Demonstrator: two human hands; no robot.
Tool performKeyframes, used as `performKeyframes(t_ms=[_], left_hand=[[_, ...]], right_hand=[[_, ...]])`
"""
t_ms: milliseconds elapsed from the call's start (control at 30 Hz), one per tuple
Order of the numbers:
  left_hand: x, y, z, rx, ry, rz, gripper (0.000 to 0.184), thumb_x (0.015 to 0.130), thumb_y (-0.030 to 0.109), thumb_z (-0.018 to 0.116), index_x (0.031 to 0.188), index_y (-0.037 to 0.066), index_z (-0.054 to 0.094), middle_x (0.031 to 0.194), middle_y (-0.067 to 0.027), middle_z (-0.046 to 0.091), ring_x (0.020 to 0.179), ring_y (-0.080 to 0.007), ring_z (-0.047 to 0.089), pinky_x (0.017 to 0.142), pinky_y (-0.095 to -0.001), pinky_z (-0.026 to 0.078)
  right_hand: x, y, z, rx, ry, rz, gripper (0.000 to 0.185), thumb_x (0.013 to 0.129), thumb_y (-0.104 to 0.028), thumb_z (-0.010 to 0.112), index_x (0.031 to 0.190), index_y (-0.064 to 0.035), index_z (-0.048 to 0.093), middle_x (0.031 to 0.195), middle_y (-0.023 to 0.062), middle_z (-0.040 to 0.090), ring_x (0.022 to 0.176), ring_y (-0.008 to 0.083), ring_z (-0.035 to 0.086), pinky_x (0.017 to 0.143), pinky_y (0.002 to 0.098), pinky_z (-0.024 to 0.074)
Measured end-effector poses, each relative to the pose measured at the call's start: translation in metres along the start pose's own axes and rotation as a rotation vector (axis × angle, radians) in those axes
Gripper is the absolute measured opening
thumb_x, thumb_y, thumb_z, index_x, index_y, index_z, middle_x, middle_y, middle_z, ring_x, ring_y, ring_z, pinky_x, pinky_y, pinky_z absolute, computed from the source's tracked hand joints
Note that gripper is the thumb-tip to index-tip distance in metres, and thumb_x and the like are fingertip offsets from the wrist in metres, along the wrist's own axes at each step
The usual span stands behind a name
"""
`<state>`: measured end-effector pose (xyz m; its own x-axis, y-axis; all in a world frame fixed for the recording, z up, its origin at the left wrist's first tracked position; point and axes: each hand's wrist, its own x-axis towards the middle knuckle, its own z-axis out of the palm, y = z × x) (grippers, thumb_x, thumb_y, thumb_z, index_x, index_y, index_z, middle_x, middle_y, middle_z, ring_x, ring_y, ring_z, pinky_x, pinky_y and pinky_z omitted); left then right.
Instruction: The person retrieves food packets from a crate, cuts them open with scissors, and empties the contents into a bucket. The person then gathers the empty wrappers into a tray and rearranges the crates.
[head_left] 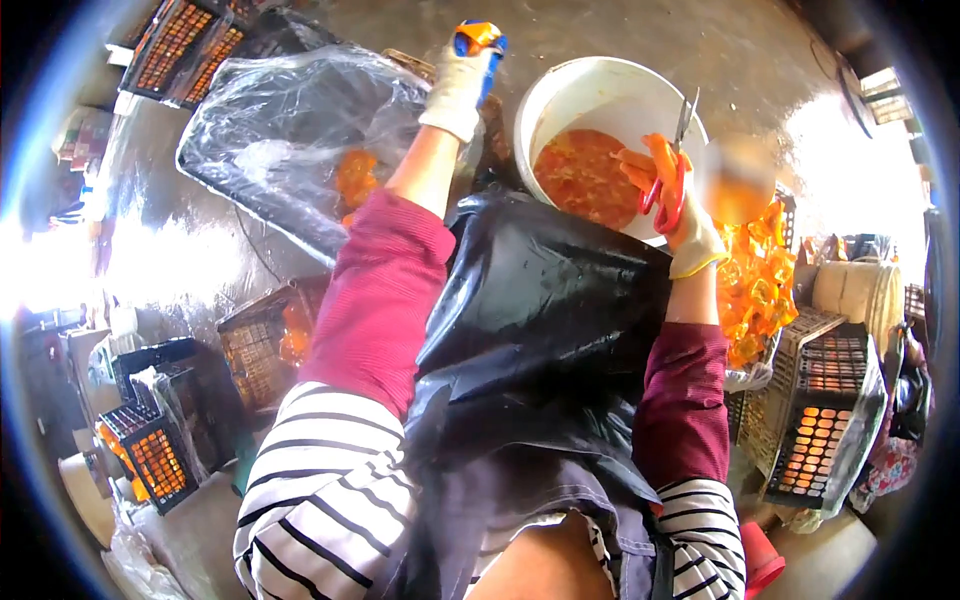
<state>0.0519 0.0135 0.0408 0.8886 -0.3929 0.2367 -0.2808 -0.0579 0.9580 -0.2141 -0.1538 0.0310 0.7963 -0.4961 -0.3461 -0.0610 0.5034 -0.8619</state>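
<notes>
My left hand (462, 85), in a white glove with blue on the fingers, reaches forward between a plastic-lined crate and a white bucket. Its fingers are closed round an orange pepper (480, 36), mostly hidden by the glove. In my right hand (680, 205), in a glove with orange fingers and a yellow cuff, are scissors (668, 190) with red handles, blades pointing up and away. That hand is over the right rim of the white bucket (545, 100), which holds a reddish-orange, wet-looking mass (585, 175).
Right of the bucket, a crate is heaped with orange pepper pieces (750, 285); a blurred orange shape (740, 180) hangs above it. Clear plastic (280, 120) lines the left crate. More slatted crates (825, 415) stand right and left (155, 455). A black apron (550, 300) covers my lap.
</notes>
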Motion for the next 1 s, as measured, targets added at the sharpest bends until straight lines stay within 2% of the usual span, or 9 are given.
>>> performKeyframes(t_ms=[67, 100, 167, 200, 367, 400, 467, 567, 1000], left_hand=[[-0.011, -0.011, 0.016, 0.826, -0.068, 0.093, 0.037, 0.079, 0.032, 0.067, 0.103, 0.005, 0.062, 0.088, -0.0156, 0.066, 0.082, -0.0298, 0.064, 0.068, -0.0354, 0.049], [-0.017, -0.025, 0.029, 0.728, -0.331, 0.068, 0.043, 0.076, 0.036, 0.065, 0.111, 0.012, 0.061, 0.093, -0.0185, 0.064, 0.089, -0.0339, 0.062, 0.078, -0.0416, 0.050], [-0.031, -0.040, 0.053, 0.934, -0.259, 0.146, 0.045, 0.077, 0.030, 0.065, 0.119, 0.016, 0.058, 0.093, -0.0173, 0.065, 0.090, -0.0334, 0.063, 0.079, -0.0412, 0.049], [-0.028, -0.036, 0.051, 0.931, -0.259, 0.132, 0.045, 0.078, 0.029, 0.064, 0.121, 0.017, 0.057, 0.094, -0.0170, 0.066, 0.090, -0.0331, 0.063, 0.080, -0.0405, 0.050], [0.016, -0.088, 0.027, -0.133, -0.215, -0.381, 0.032, 0.088, 0.025, 0.059, 0.103, -0.003, 0.062, 0.088, -0.0069, 0.067, 0.079, -0.0133, 0.064, 0.065, -0.0262, 0.050], [0.010, -0.058, 0.017, 0.208, -0.314, -0.225, 0.035, 0.087, 0.027, 0.062, 0.106, -0.002, 0.061, 0.094, -0.0107, 0.066, 0.083, -0.0161, 0.064, 0.069, -0.0267, 0.051], [-0.002, -0.036, 0.023, -0.651, -0.197, -0.409, 0.037, 0.087, 0.030, 0.062, 0.107, 0.000, 0.059, 0.098, -0.0133, 0.065, 0.085, -0.0263, 0.065, 0.072, -0.0343, 0.055], [0.001, -0.029, 0.032, -0.819, -0.448, -0.426, 0.047, 0.090, 0.034, 0.057, 0.119, -0.003, 0.051, 0.106, -0.0148, 0.063, 0.095, -0.0250, 0.062, 0.081, -0.0321, 0.052], [-0.069, 0.033, 0.061, -0.412, -0.543, -0.306, 0.047, 0.090, 0.040, 0.056, 0.114, -0.001, 0.057, 0.099, -0.0095, 0.064, 0.089, -0.0153, 0.060, 0.075, -0.0251, 0.049]], right_hand=[[0.010, 0.015, -0.007, -0.039, 0.131, -0.064, 0.042, 0.093, -0.033, 0.048, 0.122, -0.0024, 0.046, 0.108, 0.0218, 0.062, 0.086, 0.0234, 0.063, 0.061, 0.0262, 0.0479], [0.013, 0.018, -0.009, -0.065, 0.200, -0.101, 0.041, 0.093, -0.033, 0.048, 0.122, -0.0036, 0.046, 0.106, 0.0210, 0.063, 0.077, 0.0212, 0.064, 0.052, 0.0244, 0.0469], [0.014, 0.018, -0.014, -0.219, 0.270, -0.011, 0.032, 0.092, -0.023, 0.051, 0.119, -0.0061, 0.053, 0.099, 0.0113, 0.064, 0.068, 0.0125, 0.055, 0.054, 0.0229, 0.0401], [0.014, 0.017, -0.012, -0.234, 0.272, 0.049, 0.028, 0.090, -0.018, 0.056, 0.114, -0.0051, 0.058, 0.097, 0.0045, 0.062, 0.085, 0.0108, 0.057, 0.071, 0.0229, 0.0461], [0.024, 0.030, -0.009, -0.188, 0.084, 0.028, 0.031, 0.086, -0.017, 0.063, 0.113, -0.0035, 0.058, 0.096, 0.0041, 0.063, 0.086, 0.0115, 0.056, 0.072, 0.0234, 0.0448], [0.022, 0.029, -0.005, -0.216, 0.061, 0.010, 0.028, 0.087, -0.017, 0.061, 0.111, -0.0036, 0.057, 0.095, 0.0054, 0.063, 0.087, 0.0138, 0.058, 0.072, 0.0235, 0.0456], [0.017, 0.026, 0.006, -0.273, 0.013, -0.028, 0.023, 0.089, -0.017, 0.058, 0.108, -0.0038, 0.056, 0.092, 0.0080, 0.064, 0.089, 0.0185, 0.062, 0.072, 0.0236, 0.0471], [0.045, 0.053, -0.013, -0.359, -0.159, -0.004, 0.017, 0.086, -0.012, 0.063, 0.100, -0.0039, 0.059, 0.090, 0.0042, 0.062, 0.085, 0.0133, 0.058, 0.074, 0.0241, 0.0460], [-0.005, 0.006, 0.023, -0.351, -0.165, -0.028, 0.028, 0.085, -0.012, 0.064, 0.112, -0.0036, 0.060, 0.098, 0.0056, 0.063, 0.089, 0.0148, 0.057, 0.078, 0.0254, 0.0462]])
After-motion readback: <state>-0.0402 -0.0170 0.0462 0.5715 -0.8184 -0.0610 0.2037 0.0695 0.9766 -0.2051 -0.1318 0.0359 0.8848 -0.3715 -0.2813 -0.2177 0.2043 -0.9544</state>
